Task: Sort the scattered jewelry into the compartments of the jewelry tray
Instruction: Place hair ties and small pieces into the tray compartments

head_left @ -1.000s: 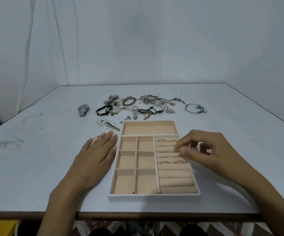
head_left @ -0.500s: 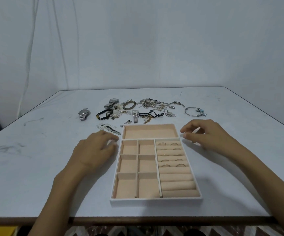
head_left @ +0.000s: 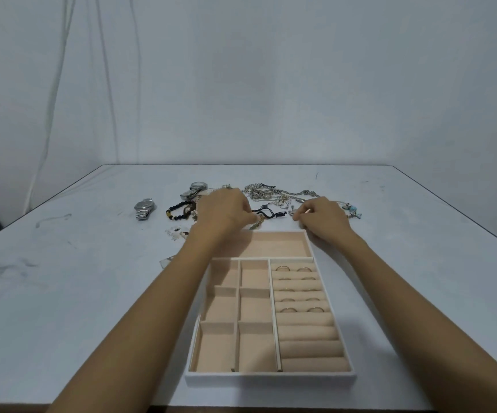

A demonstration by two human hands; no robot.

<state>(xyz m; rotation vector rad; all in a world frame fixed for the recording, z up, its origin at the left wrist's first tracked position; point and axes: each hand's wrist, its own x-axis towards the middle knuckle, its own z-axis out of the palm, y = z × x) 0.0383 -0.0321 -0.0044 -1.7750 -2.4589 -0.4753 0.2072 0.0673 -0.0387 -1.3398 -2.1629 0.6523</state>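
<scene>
Tray [head_left: 271,378] on scuffed white table [head_left: 92,293] before pale wall [head_left: 271,84]

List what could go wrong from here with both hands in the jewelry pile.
1. The gold piece at the left grip lies beside the black cord bracelet; lifting may drag that along.
2. The tangled chains may come up in a clump.
3. The left forearm crosses the tray; a bump could jolt the seated rings.
</scene>
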